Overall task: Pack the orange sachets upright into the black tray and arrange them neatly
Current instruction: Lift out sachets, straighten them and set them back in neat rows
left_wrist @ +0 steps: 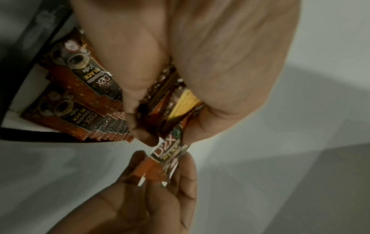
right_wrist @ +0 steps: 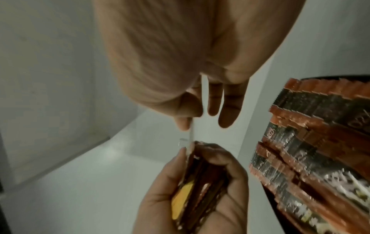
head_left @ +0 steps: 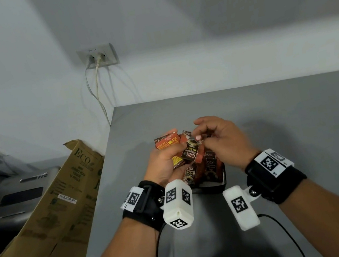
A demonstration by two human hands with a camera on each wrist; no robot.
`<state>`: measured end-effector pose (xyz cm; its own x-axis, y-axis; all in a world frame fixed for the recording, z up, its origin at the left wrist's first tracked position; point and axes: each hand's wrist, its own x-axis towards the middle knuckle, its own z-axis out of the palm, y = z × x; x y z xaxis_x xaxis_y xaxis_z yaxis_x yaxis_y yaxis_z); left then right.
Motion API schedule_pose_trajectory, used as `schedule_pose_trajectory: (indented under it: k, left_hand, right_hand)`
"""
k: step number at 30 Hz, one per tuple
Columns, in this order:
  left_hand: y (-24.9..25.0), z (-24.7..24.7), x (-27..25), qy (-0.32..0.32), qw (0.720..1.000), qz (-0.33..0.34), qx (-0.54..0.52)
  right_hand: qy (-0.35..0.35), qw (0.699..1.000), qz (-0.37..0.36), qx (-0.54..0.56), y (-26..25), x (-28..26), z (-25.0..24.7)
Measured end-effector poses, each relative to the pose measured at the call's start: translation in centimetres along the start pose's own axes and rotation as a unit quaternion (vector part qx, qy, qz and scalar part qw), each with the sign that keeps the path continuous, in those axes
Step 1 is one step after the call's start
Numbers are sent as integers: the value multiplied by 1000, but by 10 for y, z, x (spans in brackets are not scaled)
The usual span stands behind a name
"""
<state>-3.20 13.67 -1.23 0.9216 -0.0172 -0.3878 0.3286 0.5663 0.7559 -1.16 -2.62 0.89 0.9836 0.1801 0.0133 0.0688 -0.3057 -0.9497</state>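
orange sachets (head_left: 167, 143) bunched in left hand (head_left: 166, 165); right hand (head_left: 223, 141) pinches one above black tray (head_left: 224, 178).

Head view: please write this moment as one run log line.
left hand: grips orange sachets bundle | right hand: pinches one sachet | black tray: part-filled

The grey table (head_left: 298, 119) carries the black tray (head_left: 225, 183) (packed with upright orange sachets (head_left: 212, 166)).
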Motion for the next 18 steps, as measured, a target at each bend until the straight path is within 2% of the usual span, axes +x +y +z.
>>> schedule_pose_trajectory:
  k: [2, 3, 7, 9, 12, 18]
  left_hand:
    - [1, 2, -1, 12, 1000, 13, 13]
    - [0, 2, -1, 12, 1000, 16, 20]
    - [-5, 4, -2, -9, 1000, 20, 11]
    - [-4, 4, -3, -24, 999, 0, -29]
    - [0, 2, -2, -46, 995, -39, -75]
    - [-3, 2, -2, -39, 999, -5, -14]
  right_hand:
    - [6, 992, 57, 115, 1, -2, 4]
    - [6, 988, 72, 138, 3, -3, 5]
    - [10, 996, 54, 75, 6, -5, 4]
    - [30, 991, 52, 117, 3, -5, 1]
    - [16, 973, 80, 216, -3, -5, -4]
    - [-35, 953, 132, 270, -5, -1, -9]
